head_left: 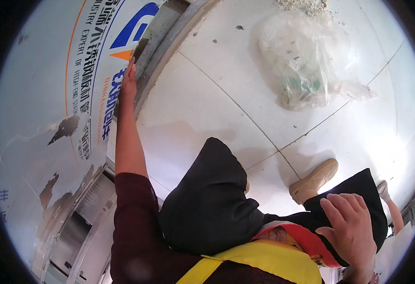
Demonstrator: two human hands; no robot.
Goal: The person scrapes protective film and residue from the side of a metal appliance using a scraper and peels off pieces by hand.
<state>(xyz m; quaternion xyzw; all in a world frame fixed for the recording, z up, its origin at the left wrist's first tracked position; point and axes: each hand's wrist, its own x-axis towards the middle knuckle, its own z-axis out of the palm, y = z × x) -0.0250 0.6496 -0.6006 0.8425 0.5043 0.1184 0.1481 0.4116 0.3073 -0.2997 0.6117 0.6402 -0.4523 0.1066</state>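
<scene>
My left hand (128,85) reaches out to the edge of a film-covered metal panel (37,85) with printed lettering. Its fingers are stretched out along that edge, and part of the hand is hidden against it. The protective film is torn in places, with dark patches showing. Close to my knee in black trousers (207,199), my right hand (351,227) has its fingers loosely bent and the thumb apart, with nothing visible in it. A yellow apron (269,262) with a red part covers my lap.
A clear plastic bag (306,66) with greenish contents lies on the white tiled floor (217,90). Crumbly pale material (306,5) is beside it at the top. My beige shoe (318,177) rests on the tiles. Another person's foot (383,189) shows at the right.
</scene>
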